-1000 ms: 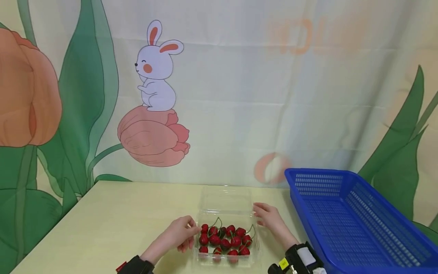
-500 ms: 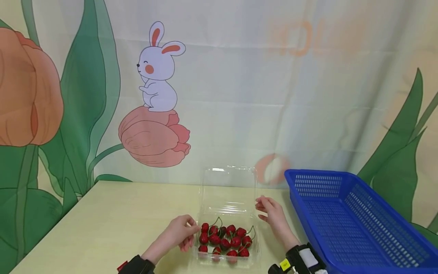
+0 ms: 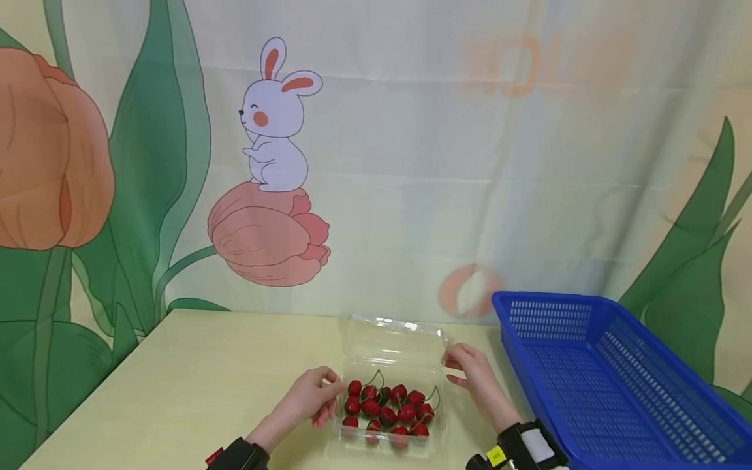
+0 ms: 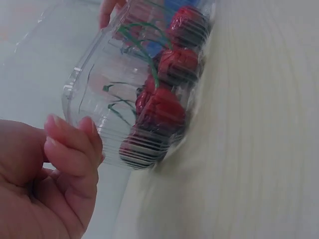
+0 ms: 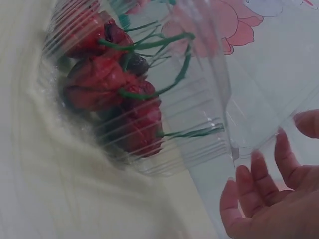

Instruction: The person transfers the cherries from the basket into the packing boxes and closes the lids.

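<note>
A clear plastic clamshell box point(image 3: 423, 450) holds several red cherries point(image 3: 388, 416) with green stems, in the head view at bottom centre. Its hinged lid point(image 3: 393, 343) is raised and tilts forward over the back of the box. At the box's left side, my left hand point(image 3: 311, 395) pinches the rim; the left wrist view has its curled fingers point(image 4: 75, 144) at the rim corner. My right hand point(image 3: 476, 378) grips the lid's right edge. Seen from the right wrist, the thumb point(image 5: 308, 123) and index fingertip meet near the lid edge, while the other fingers are spread below.
A large blue plastic basket point(image 3: 599, 450) stands to the right, close to my right forearm. The pale yellow table point(image 3: 205, 378) ends at the back against a curtain point(image 3: 399, 196) printed with a rabbit and tulips. Black bands circle both wrists.
The lid has swung from leaning back, through upright, to tilting forward over the box. My right hand has moved with its right edge. The left hand keeps its place at the box.
</note>
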Demonstrator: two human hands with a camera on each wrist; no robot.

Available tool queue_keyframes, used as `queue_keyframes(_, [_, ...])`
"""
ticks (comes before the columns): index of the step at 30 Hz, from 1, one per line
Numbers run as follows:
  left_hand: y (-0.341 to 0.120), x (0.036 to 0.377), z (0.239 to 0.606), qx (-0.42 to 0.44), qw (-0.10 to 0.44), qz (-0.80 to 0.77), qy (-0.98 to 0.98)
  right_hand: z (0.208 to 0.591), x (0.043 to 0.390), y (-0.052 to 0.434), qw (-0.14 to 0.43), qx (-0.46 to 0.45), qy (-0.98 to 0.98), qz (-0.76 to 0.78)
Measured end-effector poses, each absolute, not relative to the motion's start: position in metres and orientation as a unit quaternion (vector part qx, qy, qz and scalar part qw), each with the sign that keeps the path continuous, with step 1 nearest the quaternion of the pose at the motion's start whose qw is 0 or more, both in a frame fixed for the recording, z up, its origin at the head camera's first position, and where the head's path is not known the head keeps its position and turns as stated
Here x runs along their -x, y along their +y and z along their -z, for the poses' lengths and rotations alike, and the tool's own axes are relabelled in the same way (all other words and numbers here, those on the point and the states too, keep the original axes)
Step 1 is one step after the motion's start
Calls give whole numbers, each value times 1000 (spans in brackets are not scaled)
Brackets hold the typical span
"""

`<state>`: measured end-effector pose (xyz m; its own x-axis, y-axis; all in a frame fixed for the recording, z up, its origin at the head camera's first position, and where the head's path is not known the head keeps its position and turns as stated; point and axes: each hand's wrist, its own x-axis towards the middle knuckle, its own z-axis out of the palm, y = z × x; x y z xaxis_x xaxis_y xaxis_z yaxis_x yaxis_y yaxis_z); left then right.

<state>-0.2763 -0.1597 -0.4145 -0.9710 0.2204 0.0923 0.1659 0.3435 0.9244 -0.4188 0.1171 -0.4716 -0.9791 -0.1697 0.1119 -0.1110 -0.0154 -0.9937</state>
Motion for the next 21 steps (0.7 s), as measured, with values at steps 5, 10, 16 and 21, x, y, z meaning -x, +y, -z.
queue_keyframes(5, [-161,279,418,-115,15,-597,794,471,415,118,31,136,728,671])
queue_keyframes(10, [-162,282,420,-105,21,-616,781,464,405,116,48,132,741,656])
queue_keyframes(16, [-161,283,423,-95,27,-608,788,433,371,113,118,84,795,589])
queue_keyframes(21, [-161,283,421,-74,42,-627,775,414,351,113,178,93,797,570])
